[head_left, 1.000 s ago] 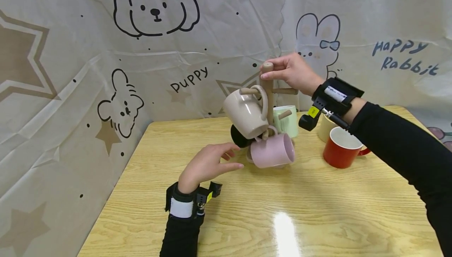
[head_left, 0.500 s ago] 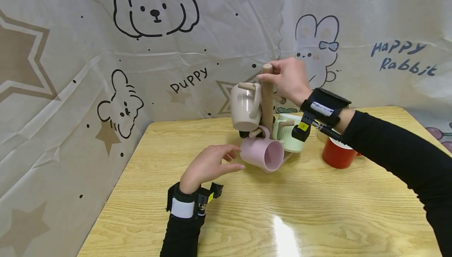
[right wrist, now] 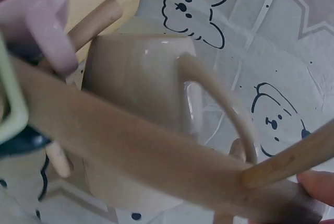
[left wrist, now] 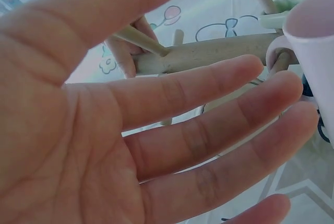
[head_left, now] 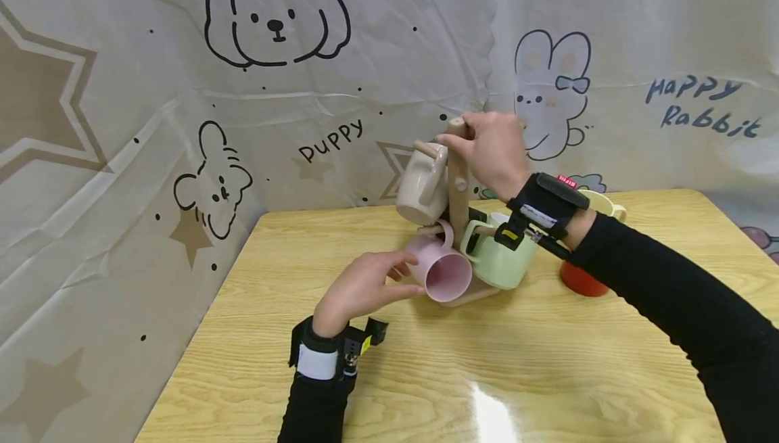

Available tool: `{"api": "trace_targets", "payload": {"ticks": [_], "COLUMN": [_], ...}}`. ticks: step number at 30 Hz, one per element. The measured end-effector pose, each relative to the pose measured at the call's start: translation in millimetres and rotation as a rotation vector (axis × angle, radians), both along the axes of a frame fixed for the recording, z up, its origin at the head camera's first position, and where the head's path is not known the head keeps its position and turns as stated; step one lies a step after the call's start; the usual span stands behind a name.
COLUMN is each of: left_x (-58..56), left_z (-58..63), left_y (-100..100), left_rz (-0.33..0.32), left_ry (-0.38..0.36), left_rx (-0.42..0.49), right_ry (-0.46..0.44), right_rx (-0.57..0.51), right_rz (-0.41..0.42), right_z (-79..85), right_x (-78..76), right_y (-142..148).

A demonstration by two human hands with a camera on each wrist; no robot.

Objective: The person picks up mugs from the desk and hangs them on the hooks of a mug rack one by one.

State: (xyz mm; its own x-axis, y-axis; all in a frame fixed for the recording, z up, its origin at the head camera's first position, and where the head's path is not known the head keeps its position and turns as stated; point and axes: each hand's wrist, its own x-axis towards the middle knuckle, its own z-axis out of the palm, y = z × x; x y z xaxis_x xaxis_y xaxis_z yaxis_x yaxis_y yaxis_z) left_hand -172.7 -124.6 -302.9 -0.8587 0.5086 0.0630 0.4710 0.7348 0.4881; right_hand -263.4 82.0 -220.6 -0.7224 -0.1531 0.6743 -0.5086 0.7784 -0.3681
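Note:
My right hand (head_left: 496,155) grips the top of a wooden mug tree's post (head_left: 458,203) in the head view. From its pegs hang a beige mug (head_left: 420,189) at upper left, a pink mug (head_left: 420,251) lower down with its mouth toward me, and a pale green mug (head_left: 504,264) at lower right. Something black (head_left: 477,216) shows partly behind the post. Fingers extended and apart, my left hand (head_left: 362,291) holds nothing, its fingertips right beside the pink mug. The left wrist view has the pink mug (left wrist: 318,57) just past those fingertips.
On the wooden table (head_left: 389,375), a red mug (head_left: 581,281) and a pale yellow mug (head_left: 599,201) stand to the right, partly hidden by my right forearm. A printed cloth (head_left: 304,105) hangs behind the table.
The mug tree has turned under my right hand: the pink mug swung left toward my left hand, and the green mug came forward from behind. My left hand has barely moved.

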Motion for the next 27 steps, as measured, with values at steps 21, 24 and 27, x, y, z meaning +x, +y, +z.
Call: {"api": "trace_targets", "payload": {"ticks": [21,24,27], "left_x": [0.4,0.2,0.4], "left_z": [-1.8,-0.2,1.3], "left_y": [3.8,1.7,-2.0], "left_rz": [-0.021,-0.015,-0.007], "left_ry": [0.002,0.002,0.008], "left_rx": [0.004,0.006,0.002], "right_ry": [-0.265,-0.228,-0.15], "right_rx": [-0.095,-0.16,-0.231], "right_rz": [0.091,0.071,0.048], "right_z": [22.7,28.2,25.6], "right_x": [16.7,27.1,39.2], "right_y": [22.6,36.2,52.2]}}
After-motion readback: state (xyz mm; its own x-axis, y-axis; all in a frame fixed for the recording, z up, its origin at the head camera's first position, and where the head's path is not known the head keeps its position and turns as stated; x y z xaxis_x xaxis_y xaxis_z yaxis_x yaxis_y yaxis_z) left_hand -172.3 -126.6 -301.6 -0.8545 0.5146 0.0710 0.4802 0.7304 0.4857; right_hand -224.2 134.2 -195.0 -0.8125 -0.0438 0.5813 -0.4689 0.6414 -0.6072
